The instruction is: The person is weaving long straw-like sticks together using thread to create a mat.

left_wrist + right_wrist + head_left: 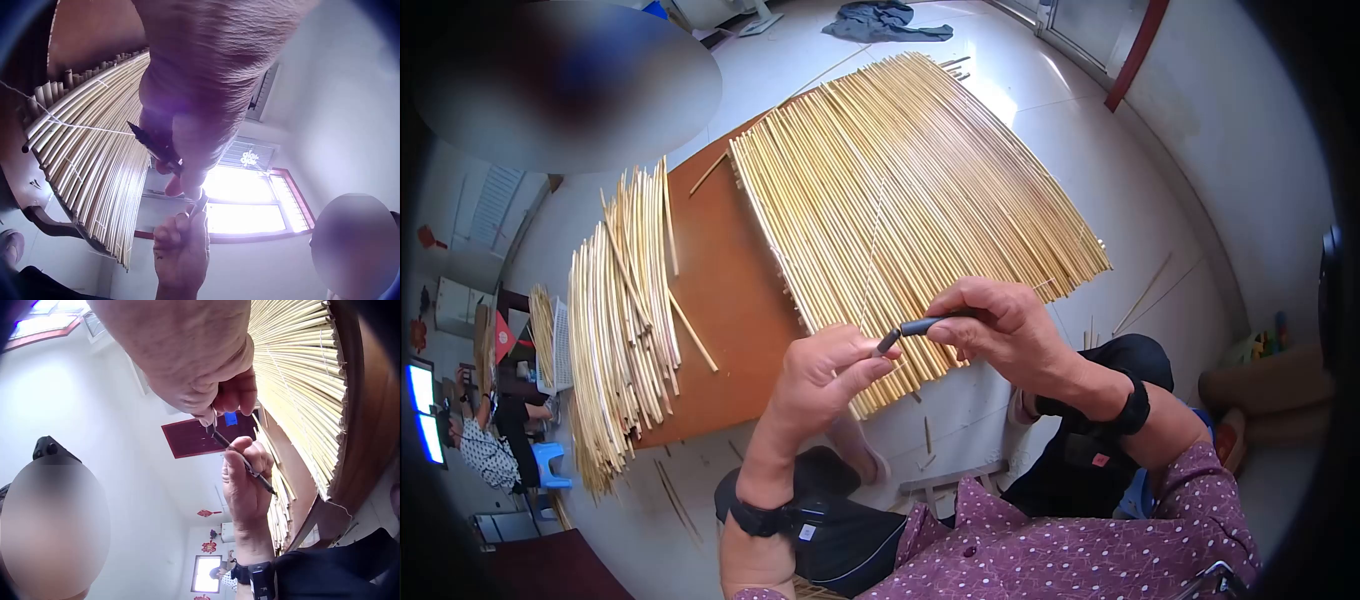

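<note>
Over the near edge of a mat of straw-coloured sticks, both hands hold a slim dark marker pen. The right hand pinches its right-hand part between thumb and fingers. The left hand grips the other part, whose dark end shows between thumb and forefinger. A pointed tip sticks out past the left fingers in the left wrist view. In the right wrist view the pen spans both hands. The fingers hide much of it.
The stick mat lies on a brown table, with a pale string across it. A pile of loose sticks lies at the table's left end. Dark cloth lies on the floor beyond. Another person sits at far left near a blue stool.
</note>
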A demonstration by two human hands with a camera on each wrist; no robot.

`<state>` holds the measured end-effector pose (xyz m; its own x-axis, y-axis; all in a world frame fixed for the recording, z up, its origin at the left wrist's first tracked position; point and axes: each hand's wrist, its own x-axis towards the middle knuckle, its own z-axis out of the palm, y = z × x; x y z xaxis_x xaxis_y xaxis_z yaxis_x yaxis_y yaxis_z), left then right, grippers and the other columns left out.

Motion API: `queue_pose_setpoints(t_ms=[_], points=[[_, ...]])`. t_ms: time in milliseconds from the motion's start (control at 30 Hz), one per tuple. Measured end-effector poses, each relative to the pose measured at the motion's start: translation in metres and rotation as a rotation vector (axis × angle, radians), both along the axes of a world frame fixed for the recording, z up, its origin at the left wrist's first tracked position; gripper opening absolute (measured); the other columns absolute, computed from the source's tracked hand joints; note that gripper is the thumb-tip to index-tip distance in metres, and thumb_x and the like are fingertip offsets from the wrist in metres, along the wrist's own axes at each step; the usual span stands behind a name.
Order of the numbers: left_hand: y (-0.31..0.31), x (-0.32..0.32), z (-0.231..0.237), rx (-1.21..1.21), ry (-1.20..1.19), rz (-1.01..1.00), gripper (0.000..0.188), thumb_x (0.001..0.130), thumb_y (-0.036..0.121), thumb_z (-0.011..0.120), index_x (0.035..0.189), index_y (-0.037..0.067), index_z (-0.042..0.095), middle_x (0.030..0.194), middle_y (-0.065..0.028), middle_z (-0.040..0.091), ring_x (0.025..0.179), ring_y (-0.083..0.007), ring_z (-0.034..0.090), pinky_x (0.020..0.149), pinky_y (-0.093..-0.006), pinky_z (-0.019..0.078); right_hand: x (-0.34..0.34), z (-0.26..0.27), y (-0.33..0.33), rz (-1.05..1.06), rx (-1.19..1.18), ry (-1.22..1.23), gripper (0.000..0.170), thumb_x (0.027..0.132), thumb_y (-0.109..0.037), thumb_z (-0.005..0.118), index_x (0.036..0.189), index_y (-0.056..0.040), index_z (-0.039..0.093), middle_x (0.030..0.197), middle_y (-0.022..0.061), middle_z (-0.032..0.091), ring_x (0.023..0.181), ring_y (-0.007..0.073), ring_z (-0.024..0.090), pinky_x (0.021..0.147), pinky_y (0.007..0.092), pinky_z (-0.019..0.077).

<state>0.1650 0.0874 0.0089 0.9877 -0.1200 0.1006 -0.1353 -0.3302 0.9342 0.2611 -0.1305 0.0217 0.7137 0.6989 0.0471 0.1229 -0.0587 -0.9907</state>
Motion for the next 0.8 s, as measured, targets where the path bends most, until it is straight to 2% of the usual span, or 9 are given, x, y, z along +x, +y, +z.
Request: queue_pose_setpoints(t_ms=[100, 200, 267, 500, 567, 600, 633, 700, 800], points=[[-0.001, 0.001, 0.000, 0.111, -0.047, -0.016, 0.014, 0.084, 0.013, 0.067, 0.093, 0.003, 0.071, 0.067, -0.0064, 0.056, 0.064, -0.0174, 0.051, 0.061, -0.0304, 0.0418, 0.002, -0.002, -0.001, 0.044, -0.058, -0.114, 0.019, 0.087, -0.013, 0.068, 0.099, 0.0018, 0.064, 0.076, 0.0025, 0.058, 0.063, 0.0062, 0.056, 0.054, 0.0204, 0.0452], [-0.002, 0.002, 0.002, 0.155, -0.051, -0.022, 0.012, 0.082, 0.013, 0.067, 0.089, 0.003, 0.070, 0.066, -0.0063, 0.054, 0.065, -0.0191, 0.051, 0.060, -0.0320, 0.0419, 0.001, 0.000, -0.001, 0.018, -0.045, 0.011, 0.015, 0.085, -0.013, 0.069, 0.096, -0.0022, 0.066, 0.075, 0.0025, 0.058, 0.062, 0.0071, 0.053, 0.053, 0.0241, 0.0425], [0.000, 0.004, 0.000, 0.220, -0.087, -0.049, 0.014, 0.083, 0.015, 0.068, 0.090, 0.003, 0.070, 0.066, -0.0055, 0.054, 0.064, -0.0185, 0.050, 0.060, -0.0312, 0.0416, 0.003, 0.000, -0.002, 0.032, -0.101, -0.167, 0.013, 0.085, -0.011, 0.069, 0.094, -0.0021, 0.066, 0.075, 0.0032, 0.058, 0.063, 0.0081, 0.053, 0.054, 0.0248, 0.0427], [-0.011, 0.005, 0.000, 0.344, -0.207, -0.075, 0.016, 0.077, 0.014, 0.073, 0.089, 0.003, 0.070, 0.065, -0.0053, 0.054, 0.063, -0.0195, 0.050, 0.058, -0.0309, 0.0409, 0.000, -0.004, 0.003, 0.150, -0.107, -0.412, 0.016, 0.078, -0.007, 0.073, 0.092, -0.0035, 0.067, 0.077, 0.0050, 0.061, 0.065, 0.0141, 0.058, 0.056, 0.0265, 0.0447], [-0.012, 0.004, -0.004, 0.323, -0.224, -0.049, 0.020, 0.076, 0.013, 0.074, 0.093, 0.004, 0.070, 0.066, -0.0056, 0.054, 0.062, -0.0194, 0.051, 0.057, -0.0308, 0.0412, -0.003, -0.005, 0.005, 0.129, -0.130, -0.387, 0.016, 0.077, -0.007, 0.074, 0.091, -0.0034, 0.067, 0.077, 0.0058, 0.062, 0.067, 0.0164, 0.059, 0.056, 0.0277, 0.0450], [-0.011, 0.009, -0.008, 0.301, -0.257, -0.039, 0.025, 0.074, 0.011, 0.076, 0.097, 0.004, 0.070, 0.066, -0.0059, 0.054, 0.061, -0.0194, 0.051, 0.056, -0.0307, 0.0416, -0.001, -0.006, 0.008, 0.115, -0.125, -0.321, 0.015, 0.079, -0.010, 0.072, 0.089, -0.0023, 0.066, 0.078, 0.0092, 0.062, 0.067, 0.0211, 0.060, 0.060, 0.0306, 0.0474], [-0.015, 0.002, -0.002, 0.248, -0.128, 0.041, 0.042, 0.071, 0.012, 0.078, 0.111, 0.003, 0.066, 0.064, -0.0063, 0.055, 0.058, -0.0152, 0.053, 0.056, -0.0284, 0.0433, -0.004, -0.011, 0.009, 0.093, -0.088, -0.245, 0.014, 0.080, -0.010, 0.072, 0.090, -0.0017, 0.066, 0.078, 0.0093, 0.063, 0.068, 0.0185, 0.061, 0.062, 0.0292, 0.0474], [-0.019, 0.000, 0.011, 0.172, 0.055, 0.139, 0.058, 0.068, 0.011, 0.081, 0.122, 0.003, 0.060, 0.062, -0.0058, 0.057, 0.056, -0.0095, 0.053, 0.056, -0.0247, 0.0442, -0.006, -0.013, 0.007, 0.066, -0.055, -0.107, 0.014, 0.082, -0.010, 0.071, 0.092, -0.0013, 0.067, 0.077, 0.0079, 0.064, 0.069, 0.0134, 0.060, 0.061, 0.0283, 0.0467], [-0.013, -0.003, 0.002, 0.218, -0.013, 0.066, 0.066, 0.065, 0.010, 0.083, 0.126, 0.002, 0.057, 0.061, -0.0037, 0.059, 0.058, -0.0066, 0.053, 0.057, -0.0242, 0.0454, -0.008, -0.023, 0.011, 0.087, 0.013, 0.060, 0.013, 0.085, -0.013, 0.069, 0.090, -0.0018, 0.066, 0.071, 0.0044, 0.064, 0.062, 0.0078, 0.056, 0.055, 0.0254, 0.0454]])
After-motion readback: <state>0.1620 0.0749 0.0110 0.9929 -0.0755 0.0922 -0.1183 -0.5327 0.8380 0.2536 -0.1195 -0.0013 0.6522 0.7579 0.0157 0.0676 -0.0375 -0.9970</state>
